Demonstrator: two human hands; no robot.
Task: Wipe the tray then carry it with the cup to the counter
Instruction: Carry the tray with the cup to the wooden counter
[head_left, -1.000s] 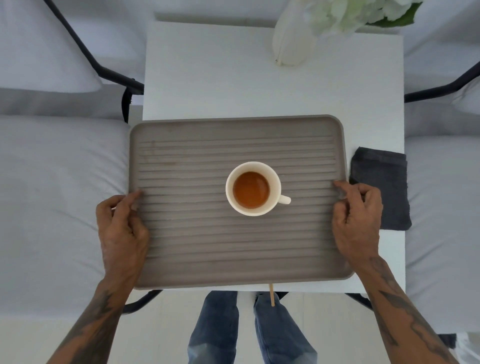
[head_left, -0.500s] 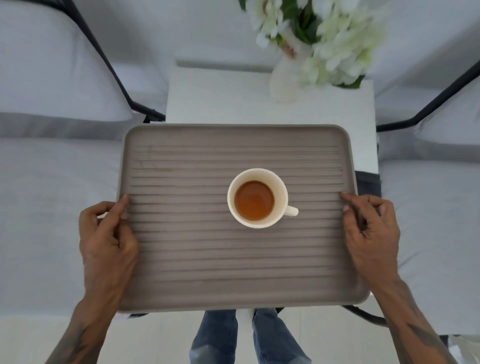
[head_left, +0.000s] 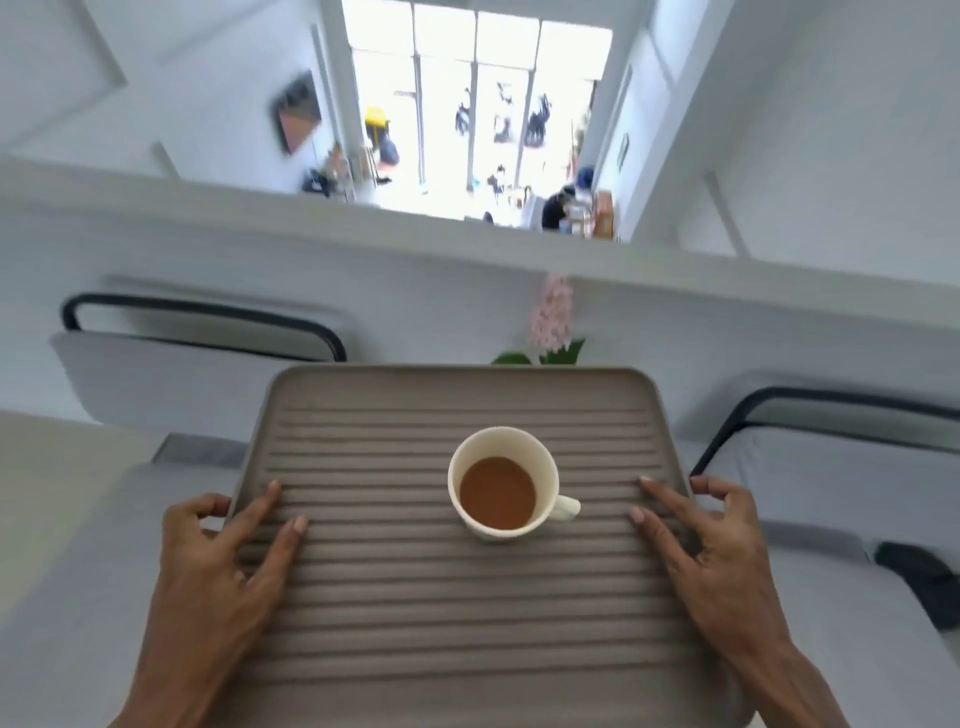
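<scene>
I note a white-walled room with a bright glazed front (head_left: 478, 104) far ahead and a pale ledge (head_left: 311, 218) crossing the view. Grey cushioned seats (head_left: 171, 374) with black tube frames flank both sides; pink flowers (head_left: 551, 312) stand just beyond. The ribbed grey tray (head_left: 457, 597) is held level, left hand (head_left: 218, 561) and right hand (head_left: 717, 545) clasping its side edges. The cup (head_left: 501, 483), holding brown liquid, stands upright near centre. A dark cloth (head_left: 919, 577) lies right.

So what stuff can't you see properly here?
- Fingers under the tray: hidden by the tray, head view.
- Left hand and right hand: wrists cut off by the bottom edge.
- Cup underside: hidden by the cup itself.
- Room beyond the window: blurred, too small.
</scene>
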